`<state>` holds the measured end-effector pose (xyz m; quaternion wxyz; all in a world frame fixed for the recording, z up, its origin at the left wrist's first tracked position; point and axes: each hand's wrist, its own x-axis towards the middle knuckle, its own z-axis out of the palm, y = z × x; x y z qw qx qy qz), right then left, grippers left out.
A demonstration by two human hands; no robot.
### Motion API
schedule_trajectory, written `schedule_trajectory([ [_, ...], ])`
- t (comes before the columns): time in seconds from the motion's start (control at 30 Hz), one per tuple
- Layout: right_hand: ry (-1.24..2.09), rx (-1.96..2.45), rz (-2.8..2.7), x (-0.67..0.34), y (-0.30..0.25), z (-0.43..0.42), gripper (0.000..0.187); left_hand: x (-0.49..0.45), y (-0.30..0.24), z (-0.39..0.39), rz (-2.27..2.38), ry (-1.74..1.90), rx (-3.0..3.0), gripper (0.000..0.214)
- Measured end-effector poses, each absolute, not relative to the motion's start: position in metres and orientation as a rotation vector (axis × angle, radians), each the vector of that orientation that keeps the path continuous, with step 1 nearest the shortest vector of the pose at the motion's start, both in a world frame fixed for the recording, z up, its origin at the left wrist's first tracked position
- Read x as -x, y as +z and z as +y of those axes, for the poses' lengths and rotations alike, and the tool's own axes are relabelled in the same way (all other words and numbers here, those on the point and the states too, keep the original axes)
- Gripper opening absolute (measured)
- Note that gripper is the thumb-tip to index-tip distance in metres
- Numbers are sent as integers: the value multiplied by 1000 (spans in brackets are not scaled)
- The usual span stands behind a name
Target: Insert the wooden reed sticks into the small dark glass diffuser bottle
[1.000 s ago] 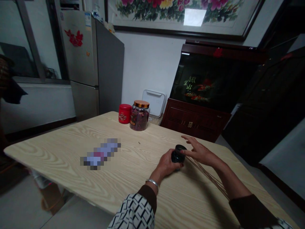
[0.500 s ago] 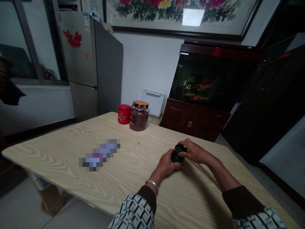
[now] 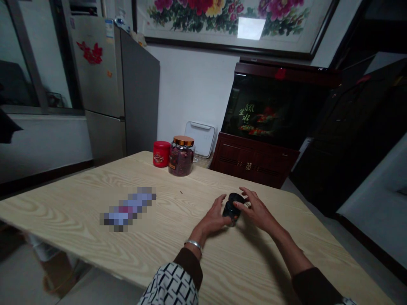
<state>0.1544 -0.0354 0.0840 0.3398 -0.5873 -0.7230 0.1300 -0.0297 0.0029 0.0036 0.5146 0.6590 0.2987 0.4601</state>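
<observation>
Left hand (image 3: 211, 219) and right hand (image 3: 257, 210) were both at a small glossy black object (image 3: 232, 210), fingers spread, neither clearly wrapped round it. Right fingertips (image 3: 239, 204) lay over its upper side. The left hand sat against its lower left, fingers splayed. Could not tell if either hand carried the weight (dark object, poor light). In hand: the object was being handled between both hands, over the right-hand part of a wood-grain worktop (image 3: 79, 199); contact with the surface unclear. Long axis ran roughly away from the person, far end leaning right; could not tell which end was the top.

Outward: a silver bangle (image 3: 193, 245) on the left wrist. A pixelated, unreadable item (image 3: 127, 209) lay well left of the hands. At the far edge, a red tin (image 3: 161, 154) stood just beside a glass jar of dried petals (image 3: 181, 159) with a copper lid. Behind them: a white panel (image 3: 200, 137) and a fish tank (image 3: 273, 106).
</observation>
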Motion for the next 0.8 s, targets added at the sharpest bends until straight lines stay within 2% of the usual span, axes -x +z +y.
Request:
schedule_trajectory([
  [0.07, 356, 1541, -1647, -156, 66, -49, 59, 35, 3, 3, 785, 1147, -1541, 72],
  [0.17, 365, 1625, -1453, -162, 44, -70, 48, 42, 6, -1, 945, 1238, -1515, 33],
  [0.23, 383, 1648, -1491, -167, 40, -80, 49, 48, 15, -7, 1046, 1263, -1559, 13],
  [0.33, 476, 1562, -1572, -171, 65, -86, 57, 57, 47, -19, 1024, 1248, -1716, 36],
  [0.43, 663, 1383, -1550, -167, 121, -89, 64, 63, 100, -31, 837, 1229, -1776, 53],
  [0.63, 1105, 874, -1584, -154, 232, -109, 74, 70, 203, -47, 170, 1081, -1591, 66],
  [0.8, 1327, 615, -1583, -151, 255, -117, 78, 71, 225, -55, -60, 911, -1389, 72],
])
